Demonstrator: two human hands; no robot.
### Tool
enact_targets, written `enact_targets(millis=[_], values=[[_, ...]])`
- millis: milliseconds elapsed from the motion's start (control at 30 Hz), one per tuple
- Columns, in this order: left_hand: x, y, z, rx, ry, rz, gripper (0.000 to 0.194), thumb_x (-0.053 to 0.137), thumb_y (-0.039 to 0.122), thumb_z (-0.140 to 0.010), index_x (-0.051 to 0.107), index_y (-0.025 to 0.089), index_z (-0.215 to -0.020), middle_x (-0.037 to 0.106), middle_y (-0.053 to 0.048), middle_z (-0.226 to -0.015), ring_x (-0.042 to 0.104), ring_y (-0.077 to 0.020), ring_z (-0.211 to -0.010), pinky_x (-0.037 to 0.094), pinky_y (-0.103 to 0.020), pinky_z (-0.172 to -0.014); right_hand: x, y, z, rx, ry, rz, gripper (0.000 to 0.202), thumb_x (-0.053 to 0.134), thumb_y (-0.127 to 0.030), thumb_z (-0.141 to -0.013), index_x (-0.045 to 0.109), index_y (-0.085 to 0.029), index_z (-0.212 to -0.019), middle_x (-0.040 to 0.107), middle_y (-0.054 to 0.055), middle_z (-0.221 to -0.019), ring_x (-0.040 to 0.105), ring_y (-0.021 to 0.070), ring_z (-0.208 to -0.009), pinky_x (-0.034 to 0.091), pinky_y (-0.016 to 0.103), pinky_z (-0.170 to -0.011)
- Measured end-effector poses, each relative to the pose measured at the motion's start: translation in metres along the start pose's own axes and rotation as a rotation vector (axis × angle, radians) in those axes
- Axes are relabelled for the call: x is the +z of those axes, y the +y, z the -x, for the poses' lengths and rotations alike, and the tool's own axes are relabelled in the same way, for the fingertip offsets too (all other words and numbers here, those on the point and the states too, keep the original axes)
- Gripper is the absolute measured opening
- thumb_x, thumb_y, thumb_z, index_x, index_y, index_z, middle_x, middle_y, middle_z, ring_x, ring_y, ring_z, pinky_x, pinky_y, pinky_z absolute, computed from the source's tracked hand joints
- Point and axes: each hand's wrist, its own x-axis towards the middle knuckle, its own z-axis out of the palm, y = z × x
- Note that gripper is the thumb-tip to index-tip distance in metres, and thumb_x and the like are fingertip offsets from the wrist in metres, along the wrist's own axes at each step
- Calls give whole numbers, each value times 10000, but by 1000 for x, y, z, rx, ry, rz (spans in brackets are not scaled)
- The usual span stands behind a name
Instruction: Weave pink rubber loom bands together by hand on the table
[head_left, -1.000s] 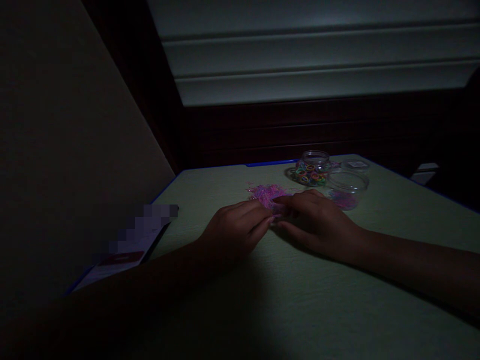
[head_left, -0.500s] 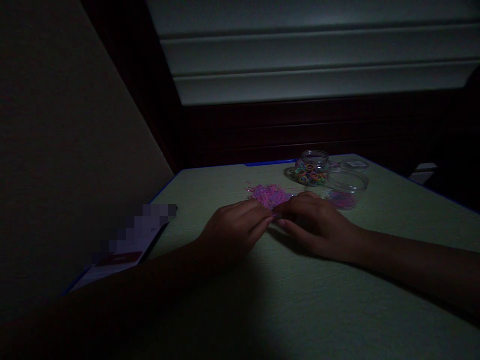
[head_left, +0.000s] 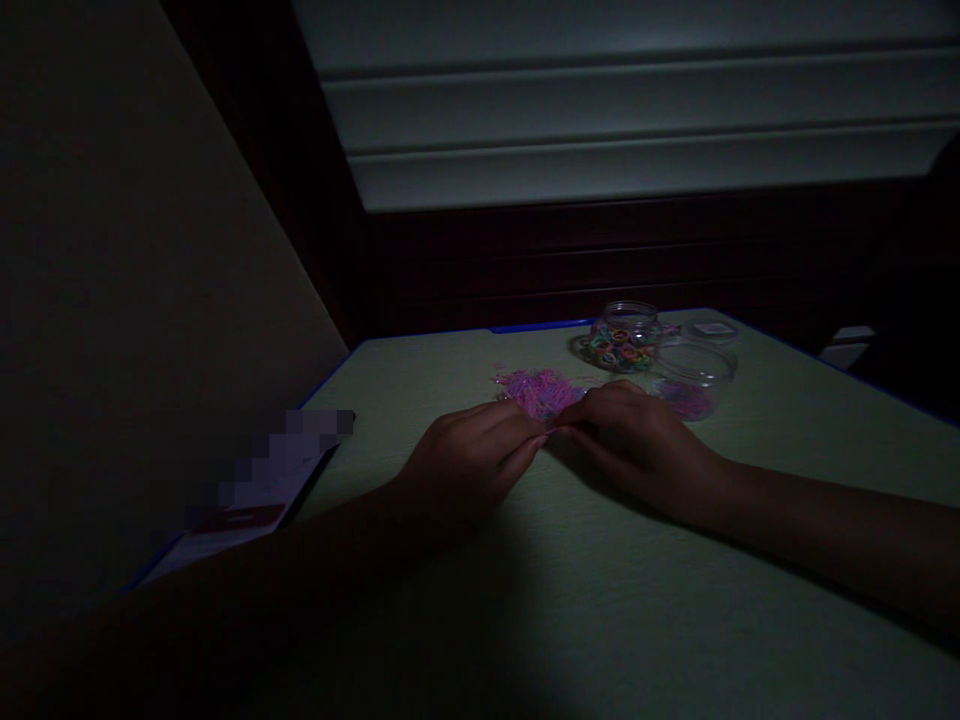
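My left hand (head_left: 472, 455) is closed in a pinch just in front of a loose pile of thin pink and purple rubber bands (head_left: 541, 392). Facing it, my right hand (head_left: 645, 445) also pinches, its fingertips almost meeting the left ones. Between the two sets of fingertips shows a tiny pinkish strand, which looks like a rubber band (head_left: 550, 430); most of it is hidden by the fingers. Behind my right hand, an uncovered clear round tub (head_left: 697, 365) holds more pink and purple bands.
At the back of the light green table (head_left: 660, 600) stands an open clear jar (head_left: 625, 345) of multicoloured hair ties. A clear lid (head_left: 711, 329) lies to its right. Papers (head_left: 217, 540) lie along the left edge. Wall and dark wooden frame border the far side. Light is dim.
My right thumb and fingers have drawn closer together into a tighter pinch at the strand. My left hand has hardly moved, and the jar, tub and pile stay in place.
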Motion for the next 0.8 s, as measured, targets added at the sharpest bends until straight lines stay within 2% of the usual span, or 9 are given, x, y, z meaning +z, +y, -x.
enact_targets(millis=[433, 800], values=[[-2, 2, -1, -59, -63, -5, 174, 448, 216, -845, 602, 158, -899, 607, -38, -813, 559, -114, -737, 458, -223, -663, 0, 0, 0, -29, -25, 77, 160, 468, -241, -848, 605, -157, -850, 626, 51, -752, 547, 139, -706, 352, 277, -707], [-2, 1, -1, -66, -48, -9, 177, 453, 228, -842, 600, 162, -917, 605, -40, -823, 554, -111, -732, 455, -214, -654, 1, 2, 1, -30, 1, 87, 175, 467, -270, -852, 610, -169, -861, 631, 48, -748, 552, 135, -689, 349, 275, -703]])
